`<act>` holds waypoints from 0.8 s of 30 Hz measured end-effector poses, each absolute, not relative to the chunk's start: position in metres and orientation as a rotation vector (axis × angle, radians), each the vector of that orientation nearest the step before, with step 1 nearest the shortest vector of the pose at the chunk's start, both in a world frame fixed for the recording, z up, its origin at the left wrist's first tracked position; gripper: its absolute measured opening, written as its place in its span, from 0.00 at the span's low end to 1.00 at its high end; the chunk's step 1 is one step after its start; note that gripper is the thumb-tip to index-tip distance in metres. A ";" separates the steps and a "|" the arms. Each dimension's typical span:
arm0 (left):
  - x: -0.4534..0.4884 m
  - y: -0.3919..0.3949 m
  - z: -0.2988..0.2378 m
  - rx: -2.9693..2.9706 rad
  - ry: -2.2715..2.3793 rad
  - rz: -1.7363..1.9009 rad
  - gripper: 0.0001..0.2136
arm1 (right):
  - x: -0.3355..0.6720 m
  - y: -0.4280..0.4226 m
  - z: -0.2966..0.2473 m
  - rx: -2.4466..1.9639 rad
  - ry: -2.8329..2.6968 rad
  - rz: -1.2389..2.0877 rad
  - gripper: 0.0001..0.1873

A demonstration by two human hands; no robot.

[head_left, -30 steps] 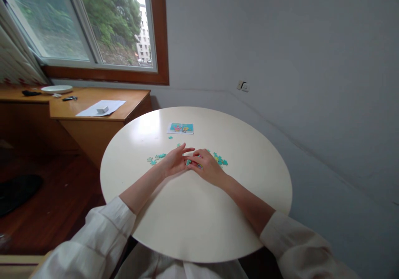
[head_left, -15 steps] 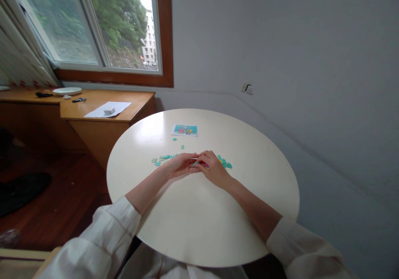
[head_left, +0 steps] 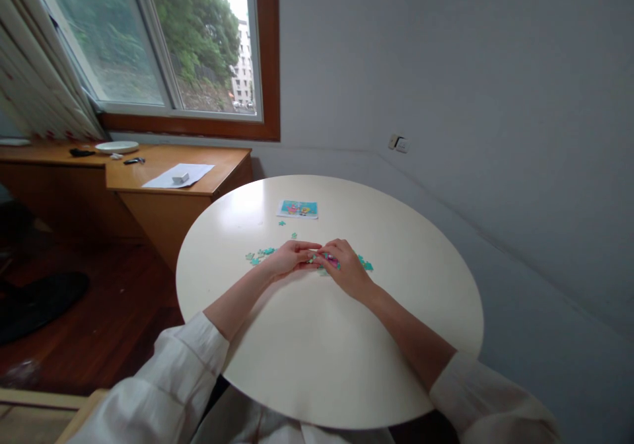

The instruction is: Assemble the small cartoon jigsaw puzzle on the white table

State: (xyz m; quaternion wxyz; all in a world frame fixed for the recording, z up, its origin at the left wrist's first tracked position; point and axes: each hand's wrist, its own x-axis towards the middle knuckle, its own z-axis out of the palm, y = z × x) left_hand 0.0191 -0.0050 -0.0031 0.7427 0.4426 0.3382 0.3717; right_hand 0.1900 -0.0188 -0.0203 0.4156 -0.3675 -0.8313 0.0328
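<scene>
My left hand [head_left: 290,259] and my right hand [head_left: 348,271] meet over the middle of the round white table [head_left: 317,351]. Between their fingertips show green, pink and purple jigsaw puzzle pieces [head_left: 331,259], partly covered by the fingers. The fingers of my left hand close around a small green piece at their tips. My right hand is curled, thumb and fingers on the joined pieces. Loose green pieces [head_left: 257,256] lie to the left of my left hand, and more teal pieces [head_left: 365,263] lie beyond my right hand.
A picture card [head_left: 298,209] with cartoon figures lies toward the table's far side. Two single pieces rest between it and my hands. At the back left, a wooden desk [head_left: 232,160] holds a paper sheet [head_left: 171,178], a small white box and a white plate [head_left: 117,147].
The view has turned slightly left, so everything sits a little further right. My right fingers have shifted, and more of the purple and pink pieces shows between the hands.
</scene>
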 end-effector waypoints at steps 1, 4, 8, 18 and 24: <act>0.017 -0.003 -0.002 0.950 0.771 0.874 0.09 | 0.192 -0.018 -0.020 -0.943 -2.072 0.082 0.06; 0.009 0.007 0.001 0.895 0.883 1.085 0.08 | 0.197 -0.015 -0.019 -0.996 -2.030 0.081 0.06; -0.008 0.020 0.002 0.921 1.046 1.322 0.09 | 0.203 -0.010 -0.023 -1.044 -1.993 0.094 0.06; -0.027 0.025 0.002 1.456 1.466 1.361 0.09 | 0.208 -0.006 -0.026 -1.120 -1.995 0.120 0.05; -0.020 0.025 -0.012 2.063 1.644 0.997 0.09 | 0.208 -0.005 -0.027 -1.139 -1.999 0.138 0.05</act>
